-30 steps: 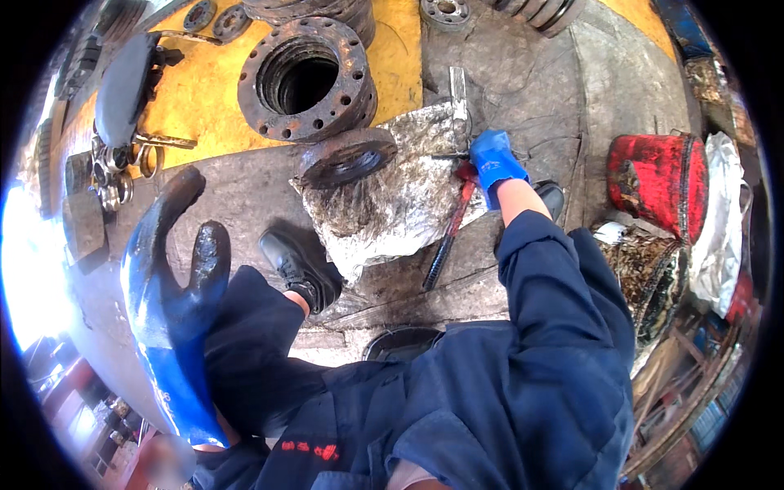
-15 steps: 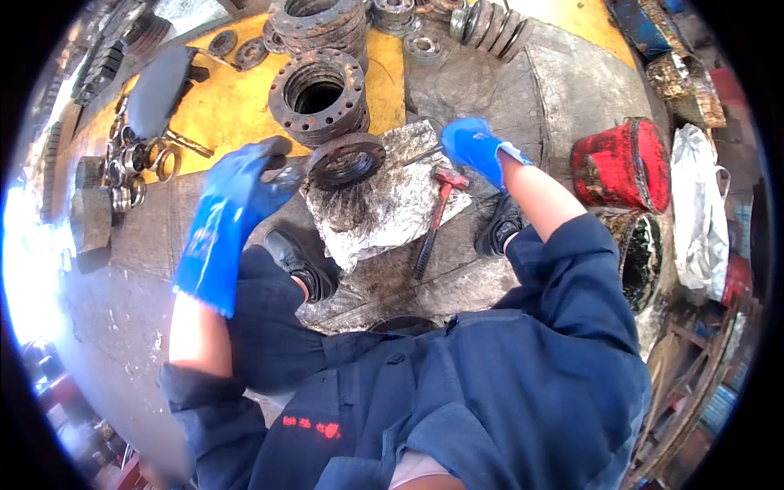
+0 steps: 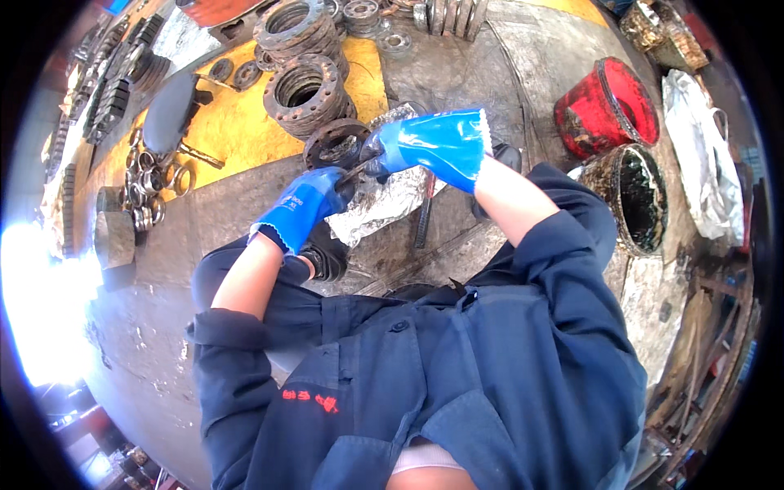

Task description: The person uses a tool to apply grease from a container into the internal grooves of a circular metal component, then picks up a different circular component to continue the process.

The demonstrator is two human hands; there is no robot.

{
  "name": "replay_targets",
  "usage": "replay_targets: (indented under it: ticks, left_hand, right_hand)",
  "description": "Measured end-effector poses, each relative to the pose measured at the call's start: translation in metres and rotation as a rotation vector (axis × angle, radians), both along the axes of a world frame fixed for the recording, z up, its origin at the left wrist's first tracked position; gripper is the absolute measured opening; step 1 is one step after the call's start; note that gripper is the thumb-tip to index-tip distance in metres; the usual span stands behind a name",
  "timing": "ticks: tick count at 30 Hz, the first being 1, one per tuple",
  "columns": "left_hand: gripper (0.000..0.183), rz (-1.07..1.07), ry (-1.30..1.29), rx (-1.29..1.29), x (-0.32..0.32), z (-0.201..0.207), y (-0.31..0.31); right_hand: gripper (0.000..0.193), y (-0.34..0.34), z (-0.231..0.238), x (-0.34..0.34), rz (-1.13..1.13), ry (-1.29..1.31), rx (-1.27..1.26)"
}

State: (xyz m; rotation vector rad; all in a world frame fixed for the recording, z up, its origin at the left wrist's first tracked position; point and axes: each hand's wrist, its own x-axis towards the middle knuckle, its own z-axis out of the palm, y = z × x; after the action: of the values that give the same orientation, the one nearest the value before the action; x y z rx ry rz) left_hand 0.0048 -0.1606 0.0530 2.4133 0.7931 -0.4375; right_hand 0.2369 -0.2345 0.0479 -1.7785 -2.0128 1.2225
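Observation:
My right hand, in a long blue rubber glove with dark fingers, closes on a thin dark metal rod. At the rod's other end my gloved left hand curls its fingers round it; the tip is hidden. Just beyond both hands, a rusty metal ring lies at the edge of a dirty white sheet. Partly behind my right glove is a hammer, its dark handle on the sheet's right side.
Rusty flanges stand stacked behind the ring, on a yellow floor patch. Metal rings and a dark stool-like seat are at the left. To the right are a red bucket and a grimy open drum.
My left hand has moved right and closed on the rod. The right hand has come left, bringing the rod in front of the ring. The view has shifted slightly.

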Motion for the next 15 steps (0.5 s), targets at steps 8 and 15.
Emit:
replay_targets:
  ticks: [8,15]
  left_hand:
    - [0.03,0.188,-0.019,0.184,0.002,-0.042,-0.002]
    - [0.034,0.304,-0.289,0.319,-0.009,-0.101,0.032]
  right_hand:
    - [0.061,-0.076,-0.209,0.028,-1.139,0.875,-0.001]
    - [0.052,-0.106,-0.259,0.025,-1.062,-0.056,-0.474]
